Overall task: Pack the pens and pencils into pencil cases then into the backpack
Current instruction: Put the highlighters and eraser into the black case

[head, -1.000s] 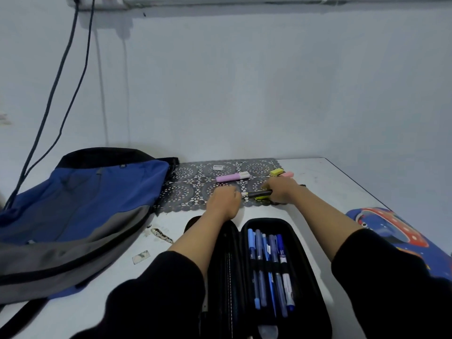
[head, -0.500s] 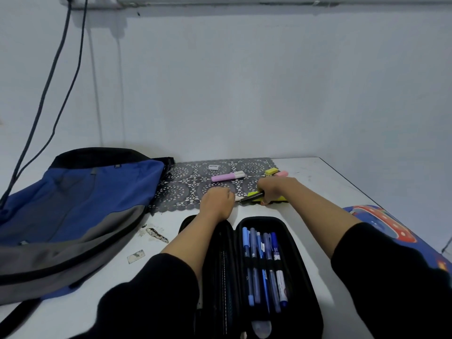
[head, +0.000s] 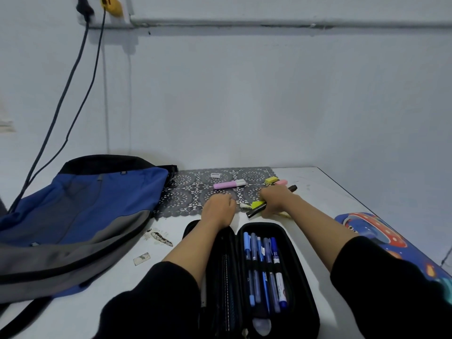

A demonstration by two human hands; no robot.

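My right hand [head: 274,200] is gripping a black pen [head: 255,211] and a yellow marker [head: 256,204] together, I think to save a trip to the open pencil case [head: 288,245] nearby; my left hand [head: 219,209] is curling its fingers; I cannot tell if they are holding anything.

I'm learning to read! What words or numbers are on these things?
Nothing here can be read.
Small white block: label blurred.
White pen in the black pencil case: print too small.
Backpack tag: too small.
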